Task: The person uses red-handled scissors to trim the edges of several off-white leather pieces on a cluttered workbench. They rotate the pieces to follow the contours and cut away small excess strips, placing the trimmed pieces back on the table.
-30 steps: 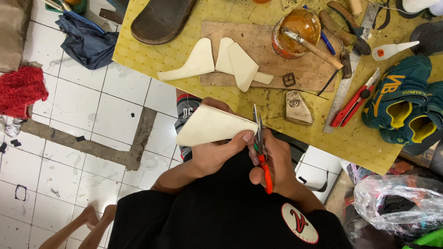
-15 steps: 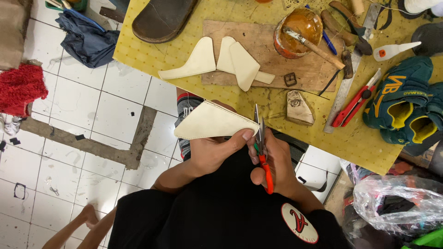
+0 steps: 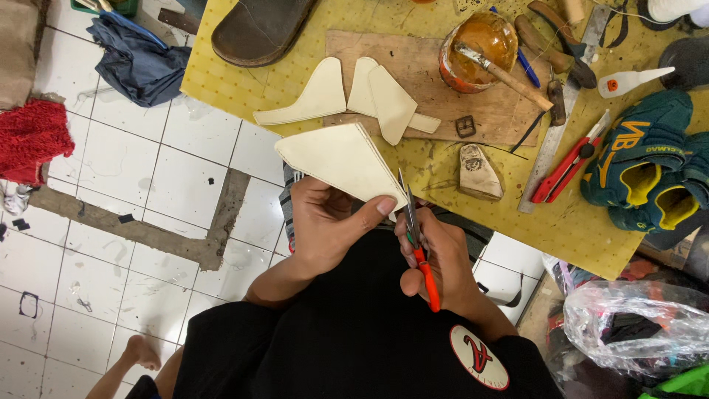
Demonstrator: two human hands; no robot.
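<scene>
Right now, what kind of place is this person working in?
Probably a small shoemaking or shoe repair workshop. Cream cut-out leather pieces lie on the yellow work table, beside an orange glue jar with a brush and a brown shoe sole.

A small shoemaking workshop: a yellow mat-covered bench carries cut cream leather pieces, a glue jar, a steel ruler, and a dark sole, above a tiled floor.

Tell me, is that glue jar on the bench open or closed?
Open. The orange jar has no lid on, and a brush lies across its mouth, handle sticking out over the wooden board.
</scene>
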